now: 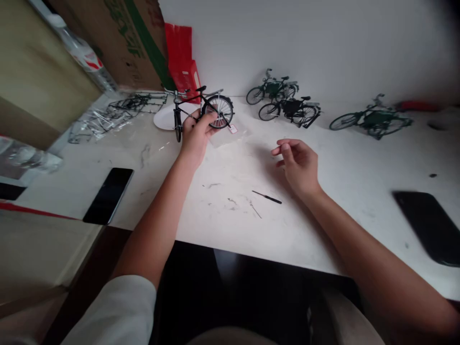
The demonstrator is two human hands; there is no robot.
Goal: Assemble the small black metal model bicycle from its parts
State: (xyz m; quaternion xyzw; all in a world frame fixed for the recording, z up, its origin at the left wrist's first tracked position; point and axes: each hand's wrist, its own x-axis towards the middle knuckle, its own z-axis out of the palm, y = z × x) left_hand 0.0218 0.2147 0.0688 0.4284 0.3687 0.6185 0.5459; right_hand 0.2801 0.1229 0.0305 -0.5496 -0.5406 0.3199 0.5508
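Observation:
My left hand (197,132) is closed around a small black model bicycle (191,106), thumb beside its rear wheel (220,111). The bicycle is held upright above the back left of the table, its front wheel pointing down to the left. My right hand (300,163) hovers over the middle of the table, fingers loosely curled and apart, with no object visible in them. Nearest to it lies a thin black screwdriver (268,197). Beside that is a thin dark sliver (256,210).
Three more model bicycles, one green (272,88), one black (293,111) and another green (373,120), stand along the wall. Parts frames in plastic (118,112) lie left, near a white oval dish (167,117). Phones (108,195) (429,225) flank the white table (223,225).

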